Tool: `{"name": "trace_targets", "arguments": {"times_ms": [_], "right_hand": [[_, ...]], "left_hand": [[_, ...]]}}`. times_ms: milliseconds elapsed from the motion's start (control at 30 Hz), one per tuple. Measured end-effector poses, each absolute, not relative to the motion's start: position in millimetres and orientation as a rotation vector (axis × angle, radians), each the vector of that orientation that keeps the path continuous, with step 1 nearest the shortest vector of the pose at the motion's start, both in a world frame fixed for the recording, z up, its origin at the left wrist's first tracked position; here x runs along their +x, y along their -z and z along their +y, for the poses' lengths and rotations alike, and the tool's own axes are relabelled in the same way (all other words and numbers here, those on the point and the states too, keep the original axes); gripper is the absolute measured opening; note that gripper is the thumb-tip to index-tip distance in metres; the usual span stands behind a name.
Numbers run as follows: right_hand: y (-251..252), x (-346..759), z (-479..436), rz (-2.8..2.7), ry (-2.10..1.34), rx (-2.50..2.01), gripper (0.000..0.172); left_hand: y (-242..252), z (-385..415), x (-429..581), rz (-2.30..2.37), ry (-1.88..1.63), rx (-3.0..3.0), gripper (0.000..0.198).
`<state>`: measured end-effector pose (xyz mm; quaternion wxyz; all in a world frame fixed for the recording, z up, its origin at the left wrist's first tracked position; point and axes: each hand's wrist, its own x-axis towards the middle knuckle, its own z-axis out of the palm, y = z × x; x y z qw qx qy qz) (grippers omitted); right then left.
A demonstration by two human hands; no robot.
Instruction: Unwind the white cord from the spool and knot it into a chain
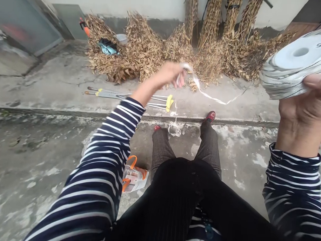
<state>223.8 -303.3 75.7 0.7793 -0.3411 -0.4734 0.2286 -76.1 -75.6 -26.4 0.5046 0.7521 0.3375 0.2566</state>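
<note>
A large spool (285,74) wound with white cord is held up at the right by my right hand (305,101), with the thumb over its near side. From the spool a white cord (216,100) sags across to my left hand (173,74), whose fingers are closed on it near the middle of the view. The cord makes a loop above these fingers, partly smeared by motion. Below my left hand, more thin white cord (175,129) hangs or lies in a small tangle near the step edge.
Dried plant bundles (144,49) lean along the wall. A pair of crutches (108,93) with yellow pads lies on the concrete ledge. A bag with orange handles (134,179) stands left of my legs. The step edge (236,122) crosses before my feet.
</note>
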Motion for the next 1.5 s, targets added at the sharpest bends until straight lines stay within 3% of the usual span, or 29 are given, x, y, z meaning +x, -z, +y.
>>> {"name": "trace_targets", "arguments": {"times_ms": [67,167,267,333,433,533,667,800,1033,1500], "right_hand": [[-77.3,218.2,-301.8,-1.052,-0.511,-0.726,0.031],[-75.5,214.5,-297.0,-1.034,-0.594,-0.763,0.04],[-71.7,207.0,-294.0,-1.057,-0.684,-0.806,0.046],[-66.2,199.5,-291.7,-1.096,-0.765,-0.827,0.046],[-52.0,188.4,-285.6,-1.176,-0.87,-0.823,0.054],[-35.0,180.1,-278.0,-1.208,-0.952,-0.861,0.066],[-21.1,174.6,-271.8,-1.205,-1.065,-0.903,0.069],[-19.9,177.7,-272.1,-1.221,-1.138,-0.881,0.061],[-22.0,185.9,-277.5,-1.21,-1.279,-0.899,0.068],[1.3,197.5,-290.5,-1.316,-1.349,-0.892,0.092]], "left_hand": [[53.4,-86.5,-64.9,0.995,-0.468,1.777,0.035],[119.1,-111.7,-58.3,1.132,-0.28,1.659,0.026],[169.0,-130.0,-54.4,1.222,-0.305,1.732,0.012],[176.7,-135.2,-45.7,1.17,-0.385,1.763,0.026],[154.1,-139.7,-21.2,0.953,-0.549,1.694,0.057],[114.9,-148.7,6.9,0.589,-0.789,1.563,0.065],[78.1,-164.6,30.6,0.401,-1.032,1.555,0.055],[70.8,-173.0,35.6,0.393,-1.172,1.577,0.039],[70.6,-173.4,14.5,0.448,-1.024,1.655,0.021],[61.9,-178.0,-6.1,0.352,-0.709,1.322,0.042]]}}
